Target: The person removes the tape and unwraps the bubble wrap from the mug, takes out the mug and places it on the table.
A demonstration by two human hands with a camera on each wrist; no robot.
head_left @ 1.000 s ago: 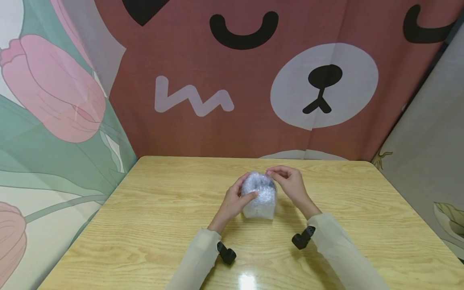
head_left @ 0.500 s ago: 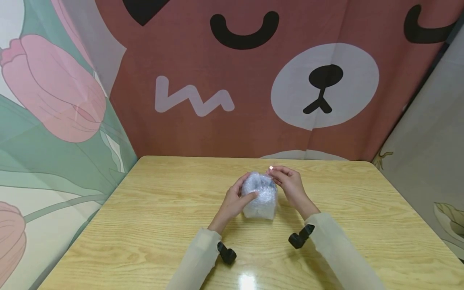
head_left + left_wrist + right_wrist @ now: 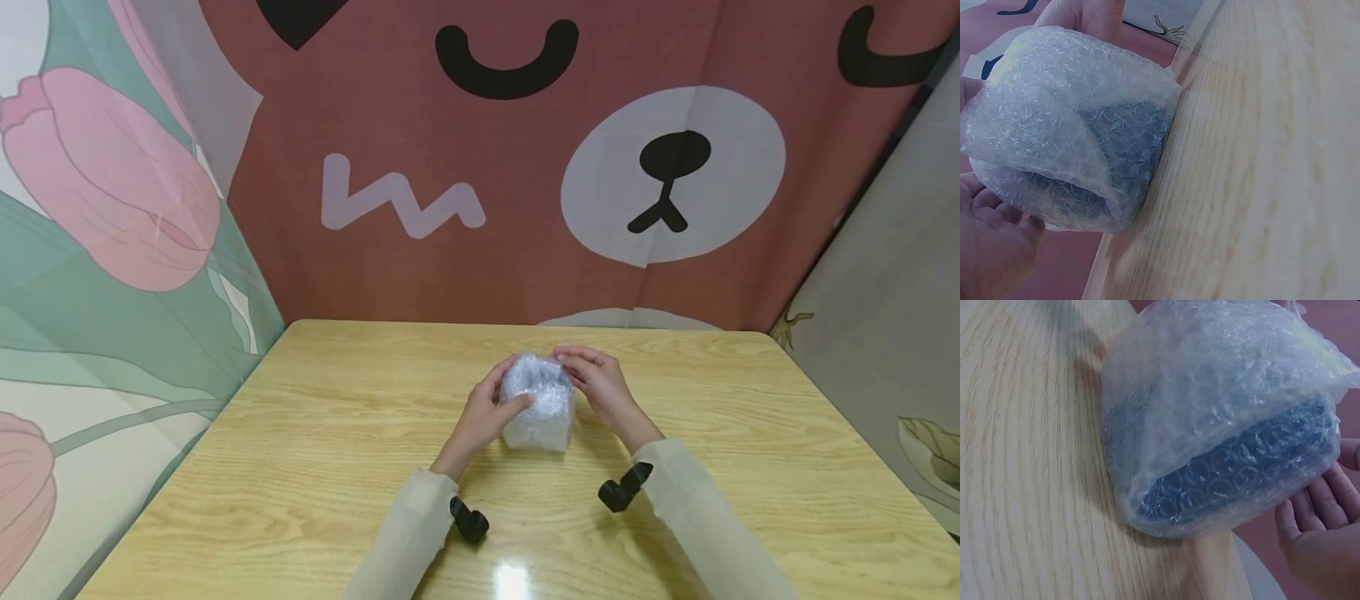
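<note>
A bubble-wrapped package point(image 3: 537, 408) stands on the wooden table in the head view, with something dark blue-grey showing through the clear wrap. My left hand point(image 3: 483, 417) holds it from the left, thumb across its near face and fingers behind it. My right hand point(image 3: 600, 383) has its fingertips and thumb at the upper right edge of the wrap. The left wrist view shows a folded flap across the package point(image 3: 1066, 125), with my left hand point(image 3: 997, 250) at its side. In the right wrist view my right hand point(image 3: 1325, 544) lies against the package point(image 3: 1210, 444).
The wooden table point(image 3: 300, 467) reaches back to a hanging cloth point(image 3: 517, 267) printed with a bear face. Floral cloth point(image 3: 112, 250) hangs on the left, and a grey cloth point(image 3: 885, 292) on the right. Small black cameras point(image 3: 470, 523) sit at both wrists.
The right fingers shift slightly at the package's upper right edge. A small bright spot at those fingertips half a second ago no longer shows. The left hand and package stay in place.
</note>
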